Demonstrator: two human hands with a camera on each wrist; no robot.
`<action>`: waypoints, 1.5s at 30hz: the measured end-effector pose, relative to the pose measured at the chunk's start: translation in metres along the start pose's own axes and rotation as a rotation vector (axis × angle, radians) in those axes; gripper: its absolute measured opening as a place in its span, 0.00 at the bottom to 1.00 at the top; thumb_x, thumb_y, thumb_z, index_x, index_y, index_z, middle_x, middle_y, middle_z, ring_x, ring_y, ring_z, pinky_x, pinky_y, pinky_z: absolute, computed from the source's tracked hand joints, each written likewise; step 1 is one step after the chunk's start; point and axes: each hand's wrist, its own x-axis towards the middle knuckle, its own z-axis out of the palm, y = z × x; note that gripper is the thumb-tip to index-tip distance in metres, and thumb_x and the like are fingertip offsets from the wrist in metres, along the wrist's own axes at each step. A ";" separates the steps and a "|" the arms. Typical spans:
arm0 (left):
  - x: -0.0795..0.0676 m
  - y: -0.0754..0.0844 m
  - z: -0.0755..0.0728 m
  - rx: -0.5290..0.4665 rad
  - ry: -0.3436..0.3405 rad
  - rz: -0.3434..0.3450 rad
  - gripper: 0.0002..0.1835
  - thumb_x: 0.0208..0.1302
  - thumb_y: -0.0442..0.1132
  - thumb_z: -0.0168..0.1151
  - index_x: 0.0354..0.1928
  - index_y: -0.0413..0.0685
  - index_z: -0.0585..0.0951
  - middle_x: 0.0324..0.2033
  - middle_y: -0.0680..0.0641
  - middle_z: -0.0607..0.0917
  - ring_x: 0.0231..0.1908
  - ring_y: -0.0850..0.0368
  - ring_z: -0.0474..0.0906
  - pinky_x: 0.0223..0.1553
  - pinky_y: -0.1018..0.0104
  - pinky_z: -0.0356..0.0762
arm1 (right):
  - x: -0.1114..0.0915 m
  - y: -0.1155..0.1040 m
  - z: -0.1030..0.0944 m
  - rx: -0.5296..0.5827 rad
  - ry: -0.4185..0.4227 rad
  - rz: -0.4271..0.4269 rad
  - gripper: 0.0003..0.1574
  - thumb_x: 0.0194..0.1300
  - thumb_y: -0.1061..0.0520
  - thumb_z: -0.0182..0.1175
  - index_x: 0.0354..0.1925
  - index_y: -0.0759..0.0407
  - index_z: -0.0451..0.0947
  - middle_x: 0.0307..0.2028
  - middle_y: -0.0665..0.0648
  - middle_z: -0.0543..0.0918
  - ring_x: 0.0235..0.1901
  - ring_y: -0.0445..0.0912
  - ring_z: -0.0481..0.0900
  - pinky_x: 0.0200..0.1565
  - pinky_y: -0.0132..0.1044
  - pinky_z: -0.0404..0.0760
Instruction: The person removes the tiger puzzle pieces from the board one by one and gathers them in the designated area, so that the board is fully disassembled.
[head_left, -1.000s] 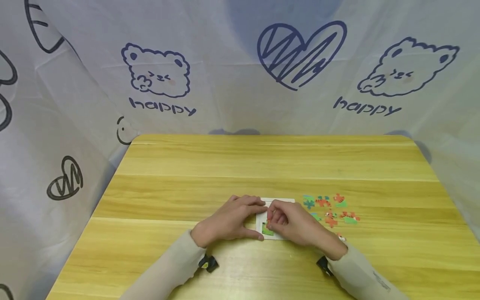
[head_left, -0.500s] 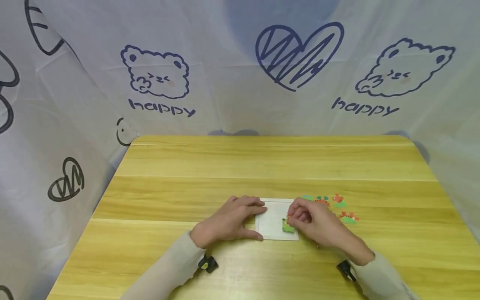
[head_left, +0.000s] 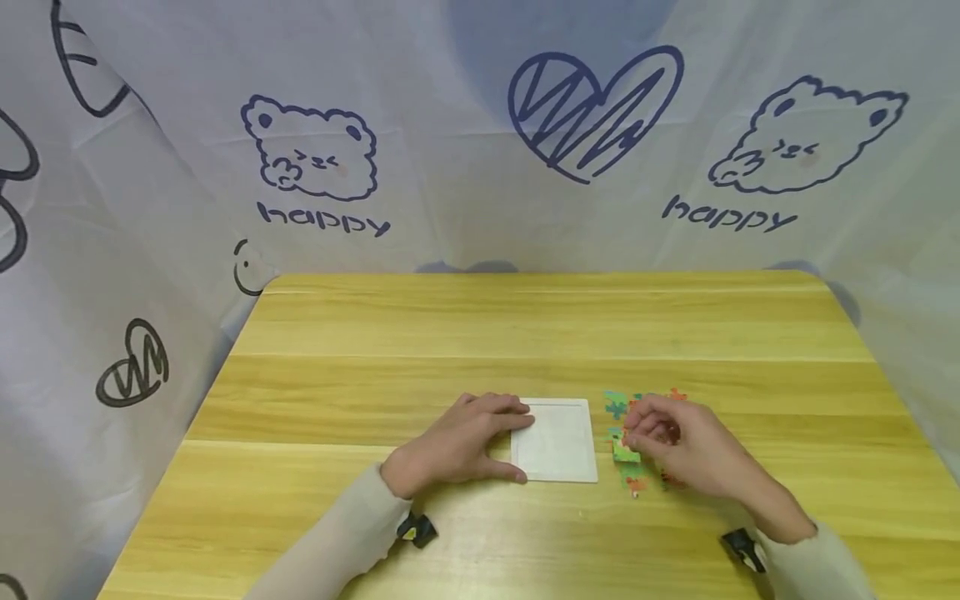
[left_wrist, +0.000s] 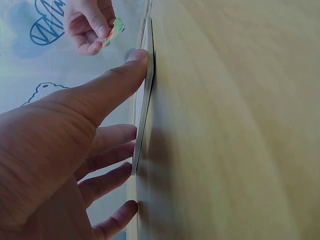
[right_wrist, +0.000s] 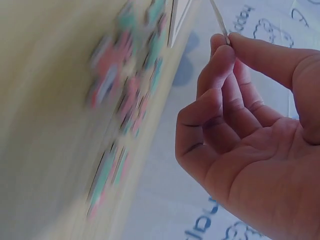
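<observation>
A white square puzzle tray [head_left: 564, 446] lies flat on the table. My left hand [head_left: 465, 440] spans its left side, the thumb resting at the near corner and the fingertips on the left rim; in the left wrist view the thumb [left_wrist: 110, 85] presses the tray edge. Between thumb and forefinger my right hand [head_left: 686, 443] pinches a green and orange jigsaw piece [head_left: 626, 453], to the right of the tray and over the loose pieces. The right wrist view shows that piece [right_wrist: 219, 20] edge-on at the fingertips.
Several loose jigsaw pieces [head_left: 617, 408] in orange, green and teal lie right of the tray, partly hidden under my right hand. The wooden table [head_left: 525, 333] runs back to a white cloth [head_left: 450, 167] with drawings.
My right hand has carried the jigsaw piece rightward, from over the tray's left part, past its right edge, to above the loose pieces. My left hand has kept its place.
</observation>
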 end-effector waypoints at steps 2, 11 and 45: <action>-0.001 -0.001 0.001 0.001 0.003 -0.003 0.43 0.63 0.64 0.78 0.76 0.51 0.79 0.77 0.49 0.78 0.78 0.49 0.71 0.73 0.44 0.71 | -0.005 0.005 -0.006 -0.005 0.005 0.012 0.05 0.74 0.60 0.71 0.45 0.53 0.85 0.37 0.46 0.89 0.36 0.35 0.84 0.35 0.31 0.84; -0.004 0.000 0.001 -0.010 0.016 -0.009 0.44 0.62 0.63 0.79 0.76 0.51 0.79 0.76 0.49 0.78 0.78 0.49 0.72 0.73 0.43 0.71 | -0.021 0.026 -0.032 -0.048 -0.002 0.059 0.05 0.74 0.58 0.72 0.45 0.52 0.85 0.36 0.45 0.88 0.35 0.35 0.83 0.35 0.31 0.81; 0.001 0.002 0.001 -0.006 0.028 0.017 0.44 0.61 0.63 0.80 0.75 0.50 0.80 0.76 0.47 0.78 0.77 0.48 0.73 0.70 0.43 0.73 | -0.057 0.079 -0.048 -0.161 0.056 0.084 0.15 0.63 0.64 0.79 0.36 0.55 0.79 0.30 0.47 0.81 0.29 0.32 0.75 0.30 0.29 0.78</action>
